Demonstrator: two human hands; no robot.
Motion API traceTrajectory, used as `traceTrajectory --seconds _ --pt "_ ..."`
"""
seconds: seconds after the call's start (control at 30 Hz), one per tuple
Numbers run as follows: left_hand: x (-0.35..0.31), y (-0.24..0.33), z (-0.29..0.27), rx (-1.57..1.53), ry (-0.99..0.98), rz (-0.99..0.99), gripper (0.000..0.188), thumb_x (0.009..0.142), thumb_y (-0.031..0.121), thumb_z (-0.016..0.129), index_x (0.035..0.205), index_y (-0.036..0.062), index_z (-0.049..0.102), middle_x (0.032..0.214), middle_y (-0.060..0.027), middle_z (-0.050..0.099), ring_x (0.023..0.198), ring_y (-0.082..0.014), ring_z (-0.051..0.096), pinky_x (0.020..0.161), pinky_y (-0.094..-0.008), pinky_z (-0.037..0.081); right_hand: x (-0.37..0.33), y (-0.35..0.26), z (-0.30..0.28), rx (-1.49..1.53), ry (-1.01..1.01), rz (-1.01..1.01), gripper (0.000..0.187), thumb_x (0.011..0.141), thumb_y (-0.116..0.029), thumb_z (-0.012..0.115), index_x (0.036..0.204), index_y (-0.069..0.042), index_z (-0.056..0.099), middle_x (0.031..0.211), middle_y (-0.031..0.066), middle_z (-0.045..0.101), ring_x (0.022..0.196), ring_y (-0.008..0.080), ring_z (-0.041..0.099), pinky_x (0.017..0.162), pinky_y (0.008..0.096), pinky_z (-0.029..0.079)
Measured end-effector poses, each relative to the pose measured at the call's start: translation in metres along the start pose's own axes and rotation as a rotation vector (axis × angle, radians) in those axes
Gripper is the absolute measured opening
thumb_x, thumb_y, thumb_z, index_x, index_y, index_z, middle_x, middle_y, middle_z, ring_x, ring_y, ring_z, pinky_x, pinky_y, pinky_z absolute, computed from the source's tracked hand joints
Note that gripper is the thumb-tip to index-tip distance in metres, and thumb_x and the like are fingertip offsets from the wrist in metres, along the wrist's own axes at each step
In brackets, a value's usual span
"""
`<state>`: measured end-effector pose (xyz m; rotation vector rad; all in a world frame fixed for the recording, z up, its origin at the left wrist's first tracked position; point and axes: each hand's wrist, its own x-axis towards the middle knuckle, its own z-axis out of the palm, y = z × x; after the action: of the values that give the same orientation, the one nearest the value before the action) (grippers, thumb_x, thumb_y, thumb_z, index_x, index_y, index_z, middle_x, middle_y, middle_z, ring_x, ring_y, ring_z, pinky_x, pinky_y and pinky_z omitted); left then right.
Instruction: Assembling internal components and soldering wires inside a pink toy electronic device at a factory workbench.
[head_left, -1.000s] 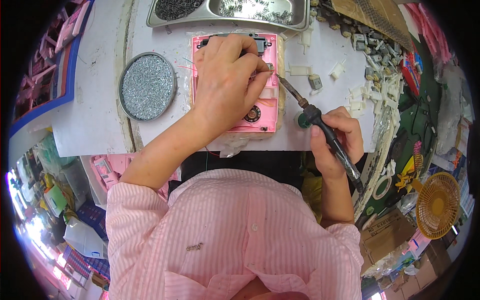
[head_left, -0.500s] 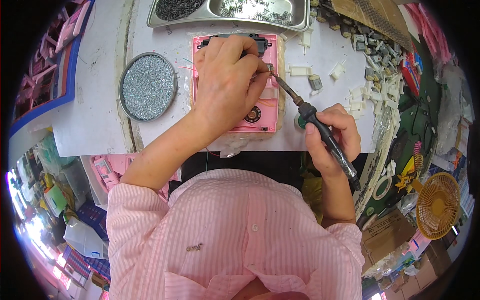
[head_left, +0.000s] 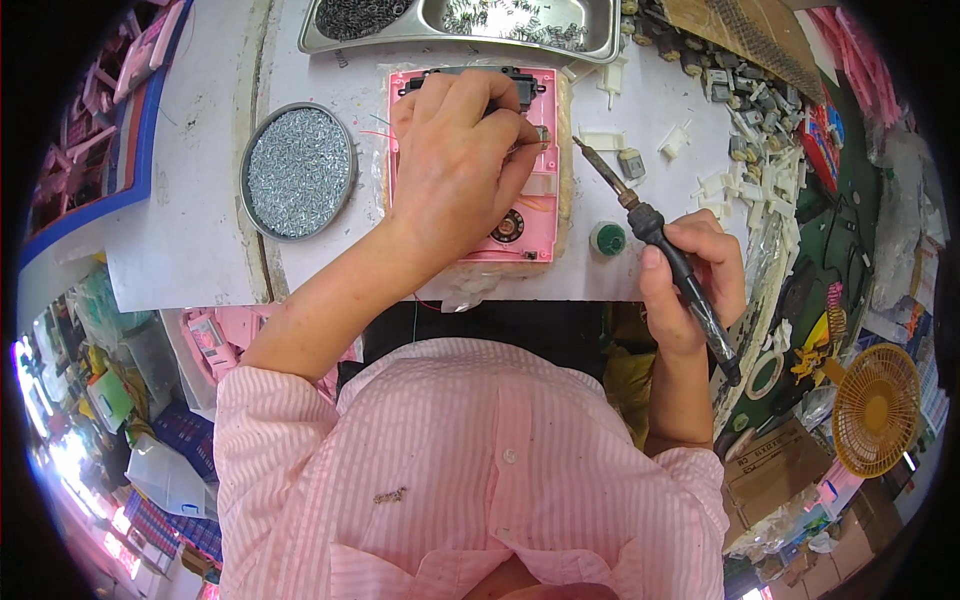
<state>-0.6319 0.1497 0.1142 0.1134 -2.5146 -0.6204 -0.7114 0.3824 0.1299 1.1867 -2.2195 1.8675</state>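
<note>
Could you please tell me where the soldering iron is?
In the head view, the soldering iron is right of centre in the right hand, its tip beside the pink casing.

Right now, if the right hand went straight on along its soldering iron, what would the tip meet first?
Likely the pale border right of the pink casing; height is unclear, so the soldering iron could pass above.

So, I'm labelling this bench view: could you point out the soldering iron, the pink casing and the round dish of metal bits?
Soldering iron (head_left: 688, 285), head view: on its dark handle.
Pink casing (head_left: 543, 228), head view: on bare plastic near its lower right corner.
Round dish (head_left: 353, 180), head view: on its right rim.
</note>
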Motion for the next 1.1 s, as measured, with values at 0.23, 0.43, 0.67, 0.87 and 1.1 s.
traceTrajectory --seconds 0.23,0.43,0.67,0.87,1.1 --pt "0.001 0.002 -0.002 0.013 -0.004 -0.001 0.012 0.076 0.013 0.078 0.085 0.0098 0.072 0.1 -0.0042 0.06 0.094 -0.0257 0.056 0.083 -0.0402 0.038 0.003 0.001 -0.003 0.014 0.007 -0.001 0.024 0.078 0.0 0.077 0.097 0.002 0.063 0.075 0.0078 0.062 0.065 0.0156 0.053 0.06 0.0271 0.04" --pt "0.011 0.012 -0.006 0.109 -0.066 -0.026 0.011 0.078 0.015 0.075 0.085 0.01 0.069 0.1 -0.0059 0.058 0.093 -0.0271 0.054 0.082 -0.0418 0.039 0.006 0.008 0.003 -0.008 -0.026 0.005 0.024 0.076 -0.001 0.079 0.095 0.002 0.064 0.073 0.0065 0.061 0.061 0.0139 0.051 0.055 0.0255 0.039" --pt "0.016 0.014 -0.005 0.149 -0.099 -0.041 0.011 0.078 0.014 0.074 0.084 0.0098 0.066 0.099 -0.0063 0.056 0.093 -0.0274 0.054 0.08 -0.0428 0.039 0.013 0.013 0.01 -0.033 -0.051 -0.038 0.024 0.073 -0.001 0.079 0.093 0.0 0.065 0.073 0.0063 0.061 0.058 0.014 0.051 0.052 0.0256 0.038" --pt "0.018 0.015 -0.005 0.173 -0.112 -0.031 0.012 0.079 0.013 0.074 0.086 0.009 0.065 0.099 -0.0065 0.056 0.092 -0.0275 0.053 0.082 -0.0433 0.039 0.015 0.016 0.013 -0.011 -0.06 -0.078 0.024 0.072 0.0 0.079 0.092 0.0 0.065 0.072 0.0063 0.061 0.058 0.0143 0.051 0.052 0.0257 0.038" --pt "0.019 0.016 -0.006 0.183 -0.133 -0.016 0.013 0.079 0.012 0.073 0.088 0.0083 0.066 0.1 -0.0062 0.056 0.093 -0.0277 0.053 0.083 -0.0442 0.04 0.019 0.015 0.012 -0.067 -0.107 -0.164 0.025 0.071 0.001 0.078 0.093 0.0 0.065 0.071 0.0064 0.061 0.059 0.0158 0.053 0.052 0.0269 0.04"
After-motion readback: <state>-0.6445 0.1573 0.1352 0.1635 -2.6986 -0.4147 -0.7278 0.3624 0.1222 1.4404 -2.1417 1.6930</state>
